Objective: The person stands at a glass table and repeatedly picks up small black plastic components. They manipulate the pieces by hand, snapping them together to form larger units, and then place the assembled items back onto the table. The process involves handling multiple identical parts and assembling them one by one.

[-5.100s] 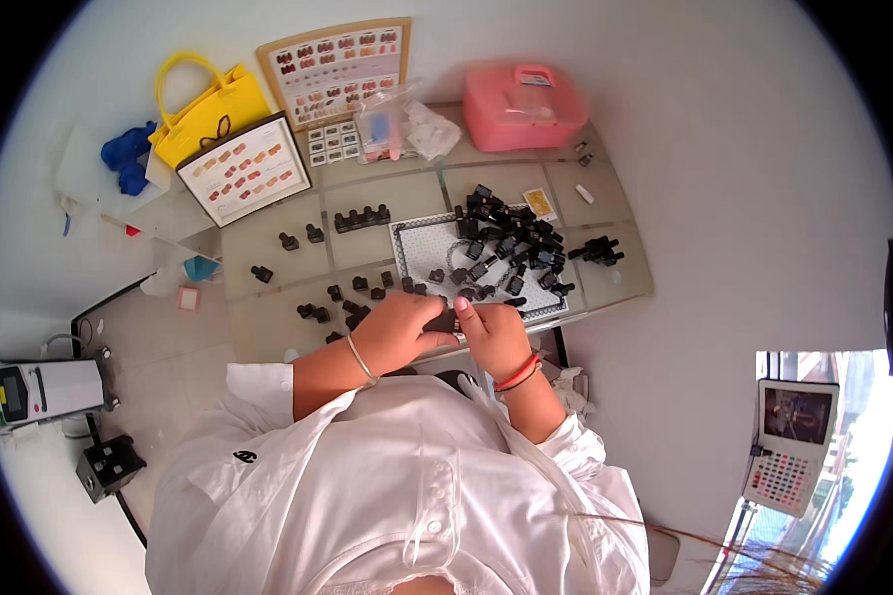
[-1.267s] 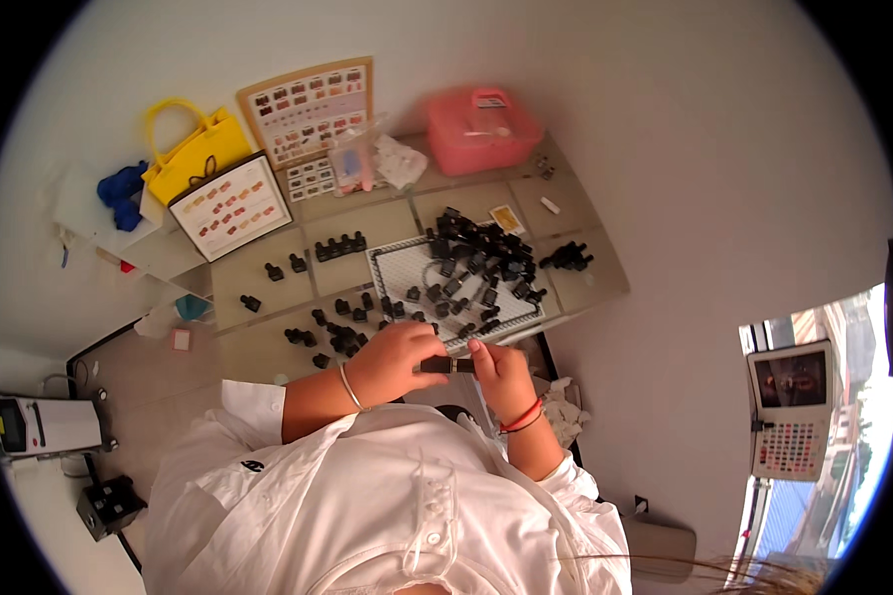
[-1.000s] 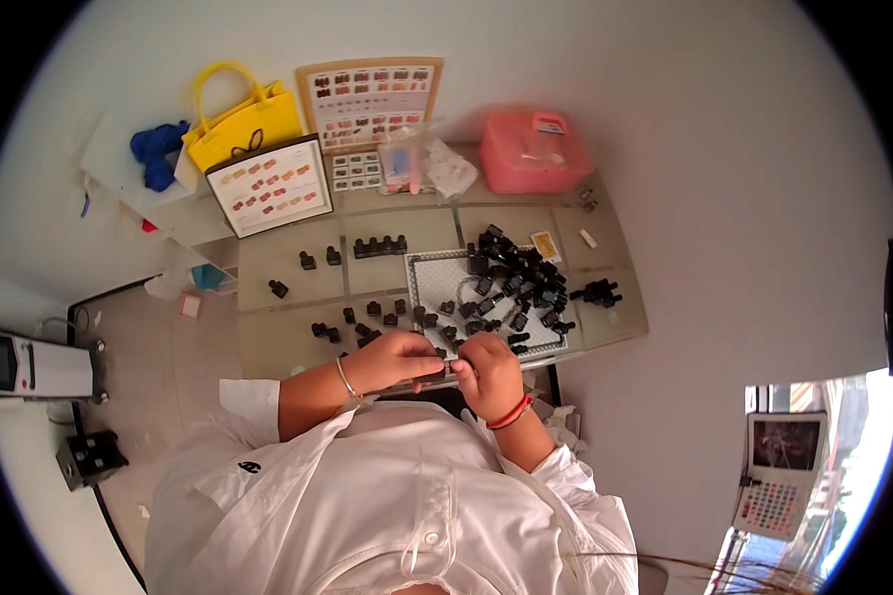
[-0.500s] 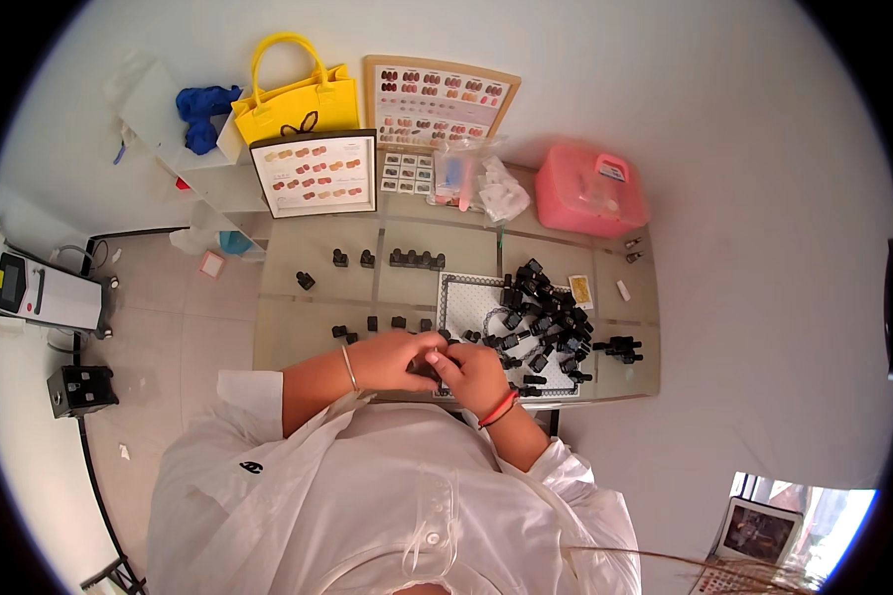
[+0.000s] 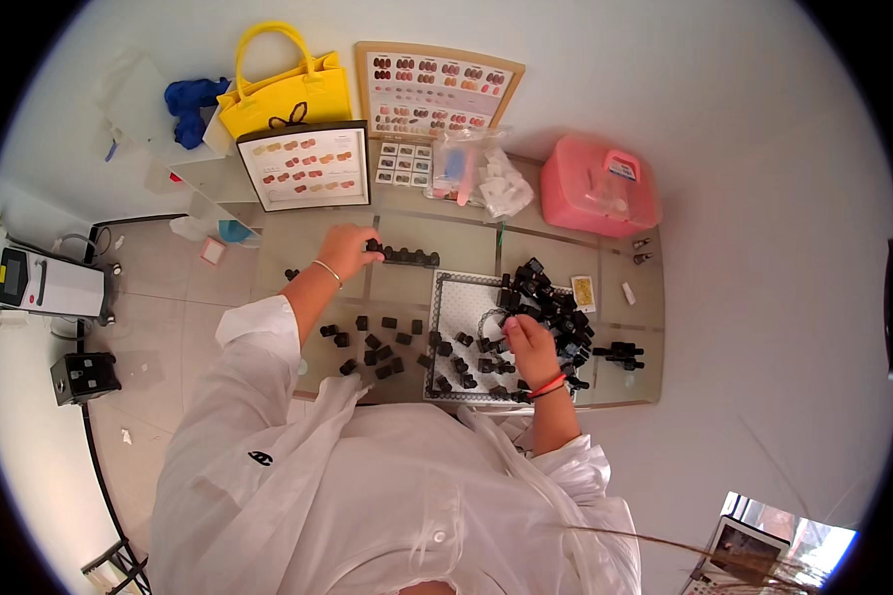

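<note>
My left hand [image 5: 347, 252] reaches to the far left part of the table. Its fingers are closed on a small black bottle [image 5: 372, 246], which looks like nail polish, at the left end of a row of similar bottles [image 5: 412, 257]. My right hand [image 5: 532, 347] is over the left edge of a heap of black bottles [image 5: 541, 293], beside the white patterned mat [image 5: 461, 297]. Its fingers are curled in, and what they hold, if anything, is hidden. Several black caps or bottles [image 5: 377, 352] lie scattered on the near left of the table.
Behind stand a framed colour chart [image 5: 303, 169], a larger wood-framed chart [image 5: 437, 89], a yellow bag [image 5: 286, 94], plastic bags [image 5: 501, 188] and a pink case [image 5: 597, 186]. More black bottles [image 5: 620, 354] lie right of the mat, near a small yellow packet [image 5: 583, 293].
My hands, together in front of my body before, have parted. The left has moved forward and left to the bottle row; the right has moved right to the heap.
</note>
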Demonstrator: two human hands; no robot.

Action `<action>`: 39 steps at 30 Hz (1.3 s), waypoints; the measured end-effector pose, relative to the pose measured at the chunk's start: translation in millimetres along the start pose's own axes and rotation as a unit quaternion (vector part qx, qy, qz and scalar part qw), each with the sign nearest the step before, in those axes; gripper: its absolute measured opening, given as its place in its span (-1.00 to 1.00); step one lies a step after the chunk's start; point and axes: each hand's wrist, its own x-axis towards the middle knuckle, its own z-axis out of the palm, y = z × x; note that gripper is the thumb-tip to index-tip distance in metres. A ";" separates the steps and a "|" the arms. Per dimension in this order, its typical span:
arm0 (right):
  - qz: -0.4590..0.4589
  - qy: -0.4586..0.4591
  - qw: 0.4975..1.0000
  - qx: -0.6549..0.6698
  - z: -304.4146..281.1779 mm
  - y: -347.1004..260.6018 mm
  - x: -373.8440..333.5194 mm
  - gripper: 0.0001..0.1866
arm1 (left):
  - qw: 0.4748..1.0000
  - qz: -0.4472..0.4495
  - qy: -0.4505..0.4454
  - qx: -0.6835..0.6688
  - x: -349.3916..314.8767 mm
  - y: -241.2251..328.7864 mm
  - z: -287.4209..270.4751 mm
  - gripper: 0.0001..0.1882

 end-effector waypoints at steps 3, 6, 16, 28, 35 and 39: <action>0.010 0.021 0.999 0.023 -20.3 23.3 2.8 -0.73 | 0.998 -0.014 0.010 0.067 10.4 -10.8 9.6 -0.70; 0.059 0.030 0.995 0.075 -36.3 37.8 3.8 -0.74 | 0.994 -0.042 -0.006 0.096 14.6 -22.3 21.4 -0.69; 0.095 0.164 0.970 0.155 -95.1 68.9 -1.3 -0.74 | 0.984 -0.087 -0.065 0.142 20.8 -26.2 36.9 -0.68; 0.105 0.163 0.974 0.121 -84.8 80.4 -13.5 -0.73 | 0.978 -0.120 -0.095 0.141 16.1 -34.8 50.3 -0.69; 0.118 0.151 0.971 0.143 -81.7 81.8 -15.6 -0.78 | 0.978 -0.126 -0.104 0.128 16.0 -33.7 51.3 -0.68; 0.128 0.140 0.973 0.130 -75.3 73.8 -12.1 -0.79 | 0.981 -0.118 -0.105 0.112 14.5 -39.4 53.1 -0.68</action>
